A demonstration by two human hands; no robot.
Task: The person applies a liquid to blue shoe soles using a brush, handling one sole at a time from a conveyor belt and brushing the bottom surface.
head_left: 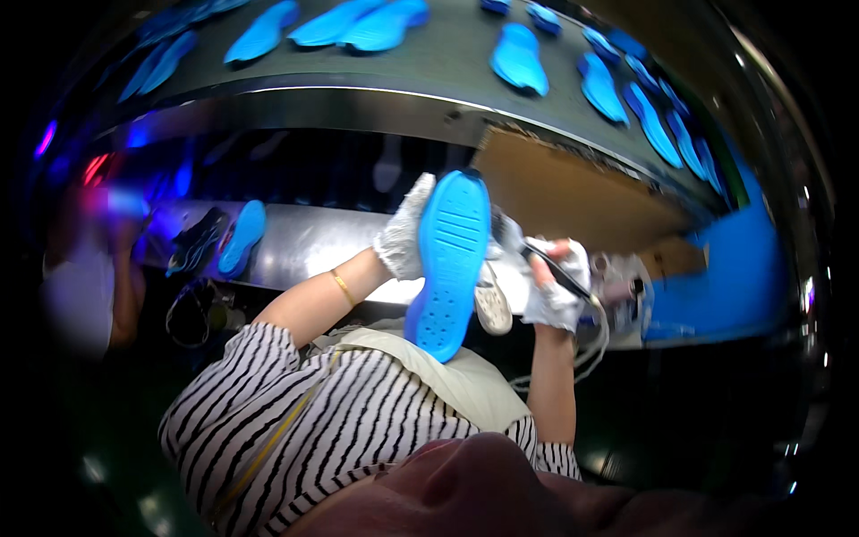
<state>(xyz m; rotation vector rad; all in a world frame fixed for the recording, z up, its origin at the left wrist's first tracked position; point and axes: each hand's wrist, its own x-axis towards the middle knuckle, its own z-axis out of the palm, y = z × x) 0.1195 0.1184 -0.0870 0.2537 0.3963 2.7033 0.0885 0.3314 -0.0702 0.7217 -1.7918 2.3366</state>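
My left hand (404, 234), in a white glove, grips the edge of a blue shoe sole (454, 259). The sole stands tilted, its grooved and holed underside toward me, with a dark bit at its far tip. Whether an upper is attached behind it is hidden. My right hand (559, 300), gloved with some fingertips bare, is closed around a slim dark pen-like tool (562, 270). A pale cord (603, 338) runs from the tool's near end. Just right of the blue sole, a beige sole (493, 304) lies on the work surface, partly covered.
Beyond the metal ledge (304, 234), a raised conveyor belt (447, 67) carries several blue soles. A cardboard sheet (555, 192) leans below it. Left on the ledge are a dark shoe (197, 242) and another blue sole (242, 239). Another person (85, 286) is at far left.
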